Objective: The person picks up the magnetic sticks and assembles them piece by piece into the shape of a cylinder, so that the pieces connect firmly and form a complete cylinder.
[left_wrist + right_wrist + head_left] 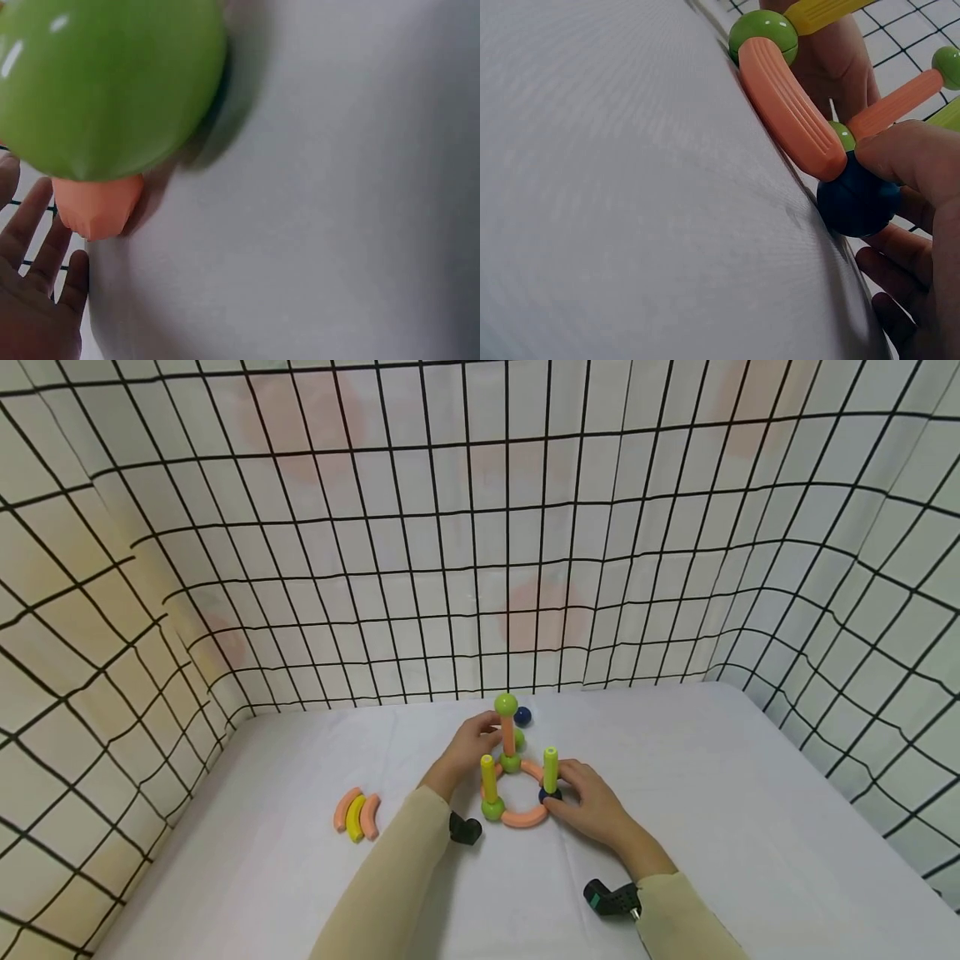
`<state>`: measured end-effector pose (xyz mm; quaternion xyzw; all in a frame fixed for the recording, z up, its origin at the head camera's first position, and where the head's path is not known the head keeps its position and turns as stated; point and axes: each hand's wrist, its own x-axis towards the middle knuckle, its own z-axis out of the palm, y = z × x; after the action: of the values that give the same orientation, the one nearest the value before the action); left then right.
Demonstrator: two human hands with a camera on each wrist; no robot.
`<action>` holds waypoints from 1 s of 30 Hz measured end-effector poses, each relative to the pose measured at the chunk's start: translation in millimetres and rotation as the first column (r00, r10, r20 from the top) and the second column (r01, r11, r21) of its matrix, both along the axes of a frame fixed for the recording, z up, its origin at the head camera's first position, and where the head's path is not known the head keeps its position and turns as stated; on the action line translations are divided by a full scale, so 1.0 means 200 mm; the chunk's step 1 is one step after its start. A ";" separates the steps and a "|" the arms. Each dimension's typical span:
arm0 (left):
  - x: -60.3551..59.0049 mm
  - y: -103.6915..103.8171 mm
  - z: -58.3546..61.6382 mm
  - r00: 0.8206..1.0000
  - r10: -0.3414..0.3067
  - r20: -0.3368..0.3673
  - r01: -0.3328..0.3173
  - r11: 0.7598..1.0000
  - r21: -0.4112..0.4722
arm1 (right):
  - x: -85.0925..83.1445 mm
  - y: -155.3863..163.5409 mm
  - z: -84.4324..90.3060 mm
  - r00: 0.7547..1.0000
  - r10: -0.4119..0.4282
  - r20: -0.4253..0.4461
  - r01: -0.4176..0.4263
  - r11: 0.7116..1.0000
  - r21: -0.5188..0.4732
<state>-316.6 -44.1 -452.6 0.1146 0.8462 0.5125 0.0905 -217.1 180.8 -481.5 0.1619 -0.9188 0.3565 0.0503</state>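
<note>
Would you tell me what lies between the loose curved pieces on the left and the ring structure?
The left forearm's sleeve crosses that stretch between the curved pieces and ring; otherwise bare table, in the head view.

white table [750, 793]: toy ring [522, 817], curved pcs [357, 815].

Bare table [720, 793] lies open to my right; three curved pieces [357, 815] lie left, and a dark blue ball [522, 716] sits behind the toy structure [517, 777].
</note>
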 end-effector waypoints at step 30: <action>-0.01 -0.01 -0.02 0.999 -0.007 -0.051 0.001 0.992 -0.125 | 0.00 0.00 0.00 1.000 0.001 -0.013 -0.001 1.000 0.004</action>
<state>-319.2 -45.9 -455.9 0.1234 0.8785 0.4552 0.0768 -217.2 180.8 -482.3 0.1649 -0.9191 0.3536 0.0555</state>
